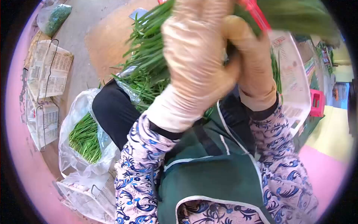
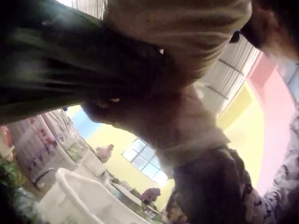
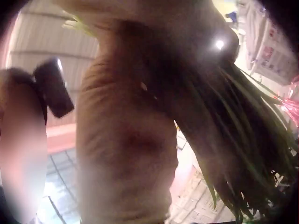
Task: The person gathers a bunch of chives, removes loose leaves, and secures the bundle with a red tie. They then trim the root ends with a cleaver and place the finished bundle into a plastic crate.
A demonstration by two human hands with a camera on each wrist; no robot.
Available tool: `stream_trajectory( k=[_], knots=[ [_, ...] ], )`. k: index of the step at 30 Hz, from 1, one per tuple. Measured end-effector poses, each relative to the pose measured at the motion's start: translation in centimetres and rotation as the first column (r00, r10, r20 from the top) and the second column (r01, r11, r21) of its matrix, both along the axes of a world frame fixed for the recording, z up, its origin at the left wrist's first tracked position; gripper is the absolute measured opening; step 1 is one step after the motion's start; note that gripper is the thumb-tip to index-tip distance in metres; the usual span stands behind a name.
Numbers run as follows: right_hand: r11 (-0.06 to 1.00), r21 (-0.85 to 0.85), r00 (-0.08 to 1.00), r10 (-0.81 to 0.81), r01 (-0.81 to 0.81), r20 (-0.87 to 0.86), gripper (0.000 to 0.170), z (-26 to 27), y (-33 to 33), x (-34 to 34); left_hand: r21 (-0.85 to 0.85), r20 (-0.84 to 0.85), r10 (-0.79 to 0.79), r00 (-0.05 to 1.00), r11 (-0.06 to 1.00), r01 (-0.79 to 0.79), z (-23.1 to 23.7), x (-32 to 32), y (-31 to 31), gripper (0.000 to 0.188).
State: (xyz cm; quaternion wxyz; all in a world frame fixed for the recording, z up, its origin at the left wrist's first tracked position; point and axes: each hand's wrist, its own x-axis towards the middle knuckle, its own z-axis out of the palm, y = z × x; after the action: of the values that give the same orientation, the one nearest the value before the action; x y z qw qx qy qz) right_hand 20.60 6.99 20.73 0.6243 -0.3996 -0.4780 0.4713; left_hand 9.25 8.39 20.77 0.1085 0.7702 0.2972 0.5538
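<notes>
Both hands wear pale, thin gloves and meet at the top of the head view, blurred by motion. Between them they grip a bunch of chives [image 1: 298, 18], its long green leaves reaching out to the upper right. The left hand [image 1: 195, 56] is wrapped at the bunch with its fingers mostly out of sight. Close against it, the right hand [image 1: 253, 59] curls round the same bunch beside a red strip [image 1: 257, 15]. In the right wrist view the leaves [image 3: 233, 130] fan downward from the grip. More loose chives [image 1: 149, 56] lie behind the left hand, over the lap.
A clear plastic bag [image 1: 67, 138] of chives [image 1: 86, 138] stands by the left knee. White crates [image 1: 54, 71] line the left side, with another bag [image 1: 54, 20] beyond. On the right are a white basket [image 1: 294, 74] and a red stool-like item [image 1: 317, 102].
</notes>
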Motion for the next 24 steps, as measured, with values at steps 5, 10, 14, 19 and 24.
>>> stream_trajectory(
  k=[5,10,14,19,24],
  knots=[
    [0.996,0.091,0.829,0.033,0.021,-0.558,0.04,-3.5,-3.5,7.1,-0.031,-0.184,-0.087,0.979,0.996,0.083,-2.2,4.1,-3.5,0.063],
    [0.863,-0.239,0.689,-0.501,0.446,-0.524,0.043,-5.3,-6.1,12.7,-0.372,-0.492,-0.261,0.831,0.926,0.07,-5.8,-1.7,-6.5,0.084],
    [0.771,-0.341,0.576,-0.631,0.538,-0.519,0.049,-6.2,-8.3,16.0,-0.671,-0.627,-0.491,0.605,0.734,-0.1,-8.0,-10.2,-6.6,0.065],
    [0.793,-0.284,0.595,-0.597,0.538,-0.539,0.054,-6.6,-9.1,17.4,-0.508,-0.601,-0.136,0.788,0.826,-0.245,-6.9,-16.6,-4.3,0.054],
    [0.798,-0.298,0.605,-0.595,0.524,-0.528,0.058,-6.7,-8.7,16.8,-0.186,-0.41,0.267,0.872,0.912,-0.367,-1.2,-17.4,-0.8,0.058]
  ],
)
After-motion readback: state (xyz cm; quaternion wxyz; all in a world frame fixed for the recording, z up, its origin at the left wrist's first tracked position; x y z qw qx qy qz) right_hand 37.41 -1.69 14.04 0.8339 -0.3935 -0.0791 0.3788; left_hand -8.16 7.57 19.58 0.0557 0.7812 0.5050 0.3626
